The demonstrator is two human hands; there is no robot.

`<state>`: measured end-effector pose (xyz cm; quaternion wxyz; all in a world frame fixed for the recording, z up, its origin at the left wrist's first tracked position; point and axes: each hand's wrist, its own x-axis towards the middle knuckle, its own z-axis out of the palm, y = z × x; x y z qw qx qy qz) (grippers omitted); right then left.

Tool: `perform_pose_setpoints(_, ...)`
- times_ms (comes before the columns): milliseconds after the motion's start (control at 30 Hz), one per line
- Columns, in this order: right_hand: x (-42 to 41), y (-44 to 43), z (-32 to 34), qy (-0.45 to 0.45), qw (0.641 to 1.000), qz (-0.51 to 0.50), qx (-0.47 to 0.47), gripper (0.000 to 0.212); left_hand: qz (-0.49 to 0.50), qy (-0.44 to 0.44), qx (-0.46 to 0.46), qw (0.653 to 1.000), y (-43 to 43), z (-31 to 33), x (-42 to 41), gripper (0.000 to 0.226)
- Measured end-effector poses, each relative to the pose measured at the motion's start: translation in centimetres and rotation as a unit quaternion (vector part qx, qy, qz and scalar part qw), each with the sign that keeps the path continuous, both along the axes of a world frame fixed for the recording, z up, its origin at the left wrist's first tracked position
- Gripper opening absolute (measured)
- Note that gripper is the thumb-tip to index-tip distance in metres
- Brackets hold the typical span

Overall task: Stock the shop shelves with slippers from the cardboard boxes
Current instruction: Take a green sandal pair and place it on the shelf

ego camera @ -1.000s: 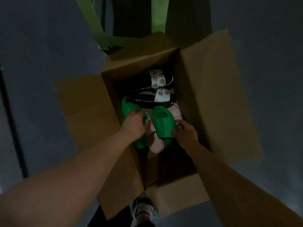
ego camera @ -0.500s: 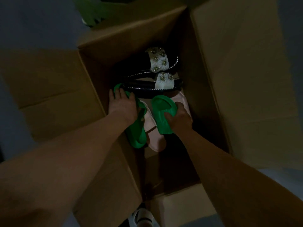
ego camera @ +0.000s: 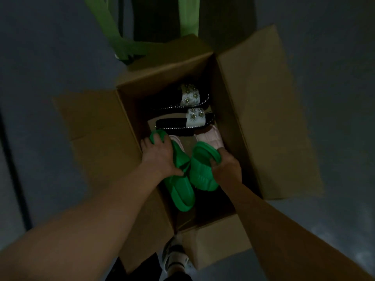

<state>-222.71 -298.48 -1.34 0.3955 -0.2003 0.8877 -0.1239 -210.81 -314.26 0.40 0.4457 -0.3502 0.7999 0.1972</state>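
Note:
An open cardboard box [ego camera: 261, 118] stands on the floor below me. My left hand [ego camera: 159, 156] grips one green slipper [ego camera: 179, 191] across its strap. My right hand [ego camera: 226, 168] holds the second green slipper [ego camera: 200, 171] by its edge, and the two slippers touch side by side above the box's near half. Beneath them lies a pink pair [ego camera: 211, 138], partly hidden. Further back in the box sits a black pair with white beaded straps [ego camera: 192, 109].
The box flaps [ego camera: 91, 122] are splayed out to the left, right and near side. A green metal frame [ego camera: 119, 41] stands just behind the box. My shoe [ego camera: 175, 254] is by the near flap. Grey floor surrounds the box.
Both hands have lifted the green slippers up and toward me, off the pink pair. The slippers have come together. The camera has pulled back from the box.

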Motion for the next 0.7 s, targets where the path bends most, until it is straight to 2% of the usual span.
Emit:
perform_pose_setpoints(67,0.1,0.7,3.2,0.001,1.0,-0.017,-0.022,0.028,0.04,0.018,0.029,0.999,0.4,2.7,0.1,0.133)
perform_pose_setpoints(167,0.2,1.7,7.9,0.007,0.998,-0.032,-0.046,0.037,0.128,0.085,0.067,0.986,0.7,6.9,0.5,0.11)
perform_pose_setpoints(233,-0.1,2.0,11.3,-0.006,0.998,-0.046,-0.03,0.032,0.163,0.133,0.07,0.975,0.9,10.0,1.0,0.1)
perform_pose_setpoints(367,-0.6,2.3,18.8,-0.037,0.999,-0.019,0.029,0.039,0.189,0.196,0.052,0.961,1.4,16.5,1.9,0.099)
perform_pose_setpoints(400,-0.5,2.3,20.7,-0.032,0.999,-0.013,0.028,0.041,0.207,0.206,0.04,0.956,1.5,18.3,2.1,0.092)
perform_pose_setpoints(500,0.1,2.2,26.7,-0.014,1.0,-0.017,0.015,0.042,0.256,0.275,-0.022,0.926,2.0,23.7,2.6,0.047)
perform_pose_setpoints(567,0.6,2.1,30.6,0.0,1.0,-0.021,-0.005,0.041,0.281,0.317,-0.061,0.904,2.3,27.3,3.1,0.031)
perform_pose_setpoints(633,1.1,2.0,34.3,0.017,0.999,-0.01,-0.027,0.041,0.296,0.342,-0.081,0.888,2.5,30.9,3.5,0.039)
perform_pose_setpoints(700,1.6,1.8,37.8,0.029,0.999,0.003,-0.042,0.037,0.311,0.343,-0.077,0.883,2.9,34.5,3.9,0.073)
